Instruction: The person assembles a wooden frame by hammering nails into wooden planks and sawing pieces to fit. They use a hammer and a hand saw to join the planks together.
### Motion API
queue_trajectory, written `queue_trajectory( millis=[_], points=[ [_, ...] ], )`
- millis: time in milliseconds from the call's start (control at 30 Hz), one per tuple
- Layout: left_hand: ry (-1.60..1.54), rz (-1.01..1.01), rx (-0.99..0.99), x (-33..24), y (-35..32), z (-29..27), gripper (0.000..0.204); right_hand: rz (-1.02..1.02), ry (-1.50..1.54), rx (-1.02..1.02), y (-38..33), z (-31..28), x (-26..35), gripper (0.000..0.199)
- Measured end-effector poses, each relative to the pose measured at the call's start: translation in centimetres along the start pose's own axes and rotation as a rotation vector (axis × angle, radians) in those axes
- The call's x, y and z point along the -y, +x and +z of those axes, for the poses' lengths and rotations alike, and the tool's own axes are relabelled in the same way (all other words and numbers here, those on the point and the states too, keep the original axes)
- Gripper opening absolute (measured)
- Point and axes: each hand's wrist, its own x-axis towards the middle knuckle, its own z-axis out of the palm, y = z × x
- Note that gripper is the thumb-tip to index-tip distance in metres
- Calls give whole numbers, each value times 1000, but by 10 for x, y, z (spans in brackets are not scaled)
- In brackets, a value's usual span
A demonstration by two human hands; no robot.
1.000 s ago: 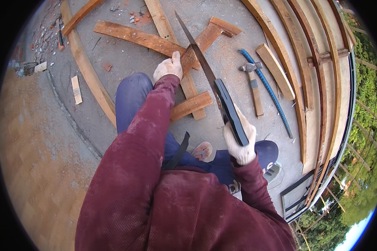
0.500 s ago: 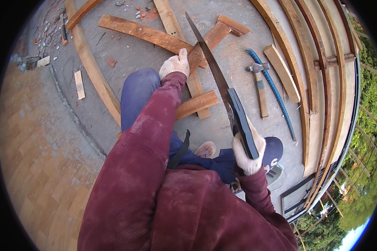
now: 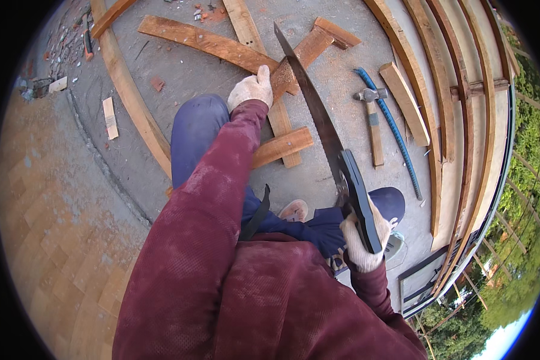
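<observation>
My right hand (image 3: 361,240), in a white knit glove, is closed around the dark handle of a handsaw (image 3: 318,114). The saw's long toothed blade slants up and left, crossing over a brown wooden piece (image 3: 309,51) that has a crosspiece at its far end. My left hand (image 3: 250,91), gloved too, presses on the near end of a brown plank (image 3: 198,42) where it meets that piece; its thumb points up and its other fingers are mostly hidden. Below them lie a paler plank (image 3: 244,25) and a short board (image 3: 282,147) set crosswise.
A hammer (image 3: 374,132), a blue ribbed bar (image 3: 396,132) and a short timber (image 3: 405,103) lie to the right. Long battens (image 3: 435,72) run along that side. On the left are a long plank (image 3: 129,81), a small wood offcut (image 3: 110,118) and scattered rubble.
My right hand has drawn the handsaw back toward me, down and slightly right. My left hand has stayed almost in place on the wood.
</observation>
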Motion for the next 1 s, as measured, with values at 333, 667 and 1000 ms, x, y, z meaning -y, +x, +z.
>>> queue_trajectory(
  millis=[333,667,1000],
  points=[
    [2,3,-36,3,5,-6,83,-246,120,-155,11,24,-12,52],
    [3,35,20,-21,-6,-4,82,-509,380,-305,147,82,-9,22],
    [4,3,-9,-1,-6,-6,80,158,-44,49,-44,-13,5,55]
  ],
)
